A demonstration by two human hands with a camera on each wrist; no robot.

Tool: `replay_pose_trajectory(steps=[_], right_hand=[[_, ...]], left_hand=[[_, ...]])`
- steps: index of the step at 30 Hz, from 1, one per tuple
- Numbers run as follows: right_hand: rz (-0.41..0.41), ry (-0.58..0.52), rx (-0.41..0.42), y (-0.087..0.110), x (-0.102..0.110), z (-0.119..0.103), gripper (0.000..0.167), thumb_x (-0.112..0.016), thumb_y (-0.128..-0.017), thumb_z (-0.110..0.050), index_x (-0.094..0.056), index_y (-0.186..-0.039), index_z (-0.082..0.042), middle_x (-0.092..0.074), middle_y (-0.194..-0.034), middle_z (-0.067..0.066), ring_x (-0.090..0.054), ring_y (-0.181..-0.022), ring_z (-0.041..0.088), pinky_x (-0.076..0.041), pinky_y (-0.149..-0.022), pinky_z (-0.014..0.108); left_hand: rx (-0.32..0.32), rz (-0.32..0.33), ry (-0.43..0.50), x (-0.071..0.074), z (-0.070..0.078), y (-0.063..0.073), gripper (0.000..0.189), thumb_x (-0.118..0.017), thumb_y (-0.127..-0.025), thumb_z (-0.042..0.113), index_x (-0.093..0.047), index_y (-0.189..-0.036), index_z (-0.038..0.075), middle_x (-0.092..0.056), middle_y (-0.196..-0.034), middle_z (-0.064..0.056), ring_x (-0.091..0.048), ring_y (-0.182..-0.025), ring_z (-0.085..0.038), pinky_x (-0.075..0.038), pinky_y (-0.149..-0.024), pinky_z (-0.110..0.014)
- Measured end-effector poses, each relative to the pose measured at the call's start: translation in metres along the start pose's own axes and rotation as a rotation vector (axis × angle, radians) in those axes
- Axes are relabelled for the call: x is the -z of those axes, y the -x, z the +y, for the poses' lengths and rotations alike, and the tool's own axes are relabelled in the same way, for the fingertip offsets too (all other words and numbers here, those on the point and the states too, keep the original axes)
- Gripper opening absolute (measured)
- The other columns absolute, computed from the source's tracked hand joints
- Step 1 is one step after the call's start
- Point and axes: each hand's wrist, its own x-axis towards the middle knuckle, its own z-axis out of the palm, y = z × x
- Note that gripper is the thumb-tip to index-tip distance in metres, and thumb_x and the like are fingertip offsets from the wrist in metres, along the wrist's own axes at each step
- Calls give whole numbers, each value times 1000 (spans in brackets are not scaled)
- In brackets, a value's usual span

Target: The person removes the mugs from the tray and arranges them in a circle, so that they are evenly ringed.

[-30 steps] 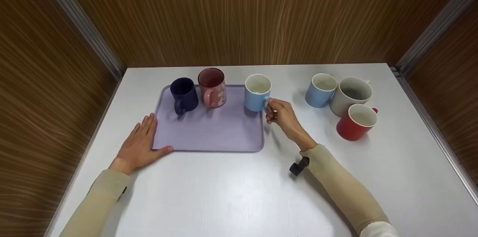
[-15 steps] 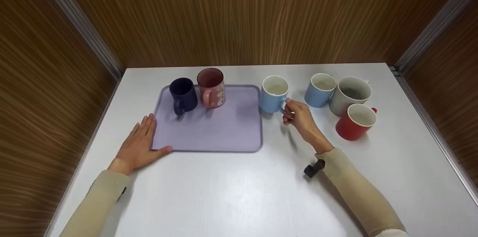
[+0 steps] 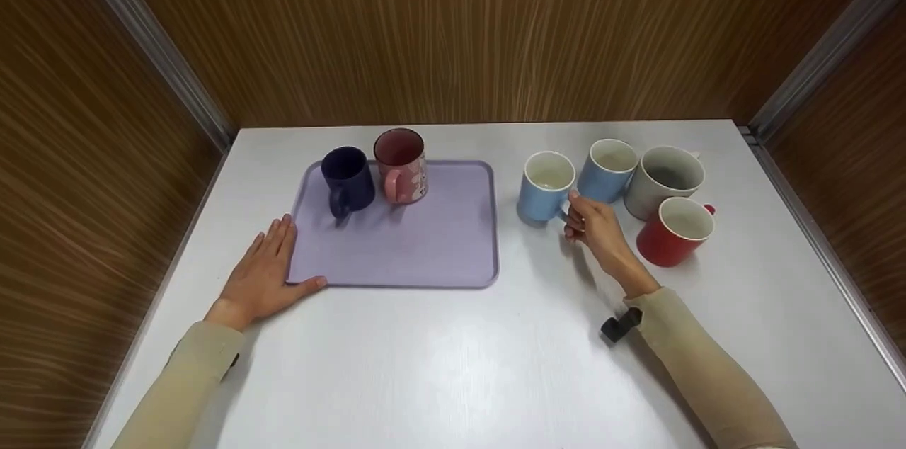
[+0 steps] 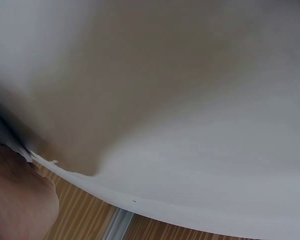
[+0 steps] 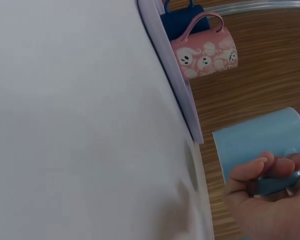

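My right hand pinches the handle of a light blue mug with a white inside. That mug is upright, right of the lilac tray; in the right wrist view a gap shows between its base and the white table. On the tray's back left stand a dark navy mug and a pink mug with white ghost figures. My left hand lies flat with straight fingers at the tray's near left corner, its thumb along the front rim. The left wrist view mostly shows blurred sleeve and table.
To the right of the held mug, a second blue mug, a larger grey-white mug and a red mug stand close together on the white table. Wood-grain panels enclose the back and both sides.
My right hand has carried the light blue mug rightwards, from over the tray's right side to beside the other blue mug, and slightly nearer to me. The left hand has stayed still.
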Motion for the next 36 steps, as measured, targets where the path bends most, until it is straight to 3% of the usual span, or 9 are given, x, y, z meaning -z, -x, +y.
replay_pose_trajectory(steps=[20,36], right_hand=[[1,-18,-90,6,33,1,50,-41,-117,-26,-38,-69,-13,-34,-67,-3,-44,-70,15,-41,-67,26],[54,-46,-127,11,44,4,51,-41,-116,-23,-37,-66,-13,-34,-63,-3,-44,-63,14,-39,-60,27]], left_hand=[[-6,-4,0,-1,-2,0,120,-62,-95,75,-16,-167,-9,-10,-178,-26,-9,-166,-44,-13,-133,-61],[1,-5,11,-2,-2,0,120,-63,-94,75,-17,-167,-9,-10,-178,-26,-9,-165,-45,-13,-133,-62]])
